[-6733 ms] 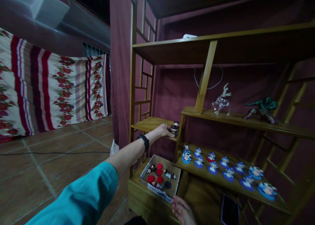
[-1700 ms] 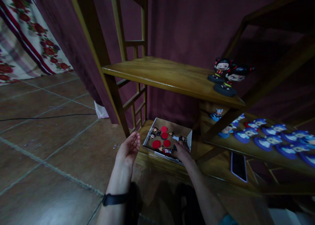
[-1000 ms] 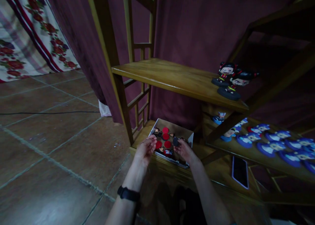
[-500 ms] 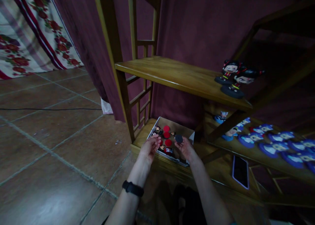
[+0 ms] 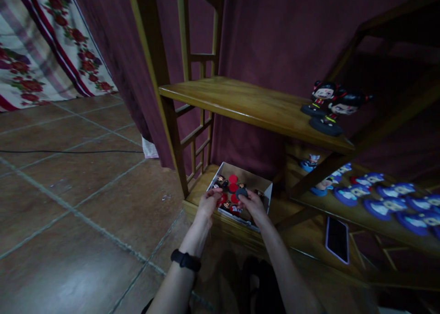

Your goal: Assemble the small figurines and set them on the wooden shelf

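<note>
A white cardboard box [image 5: 261,182] stands on the low shelf. Inside lie several small figurines and red discs [image 5: 233,179]. My right hand [image 5: 253,204] pinches a dark grey disc [image 5: 241,192] above the right half of the box; whether a figurine is attached under it is hidden. My left hand [image 5: 208,204], with a black band [image 5: 185,260] at the wrist, is over the box's left edge. Its fingers are stretched out and apart, close to a red piece [image 5: 222,199], and I cannot tell whether they touch it.
Above the box runs a wooden shelf board [image 5: 240,101] with two black-haired figurines [image 5: 325,94] at its right end. Several blue-based figurines [image 5: 352,192] line a shelf on the right. A phone [image 5: 337,239] lies below them. A shelf post [image 5: 165,135] rises left of the box.
My right hand has moved left with the dark disc, closer to my left hand. The left hand has shifted slightly, its fingers nearer the red piece.
</note>
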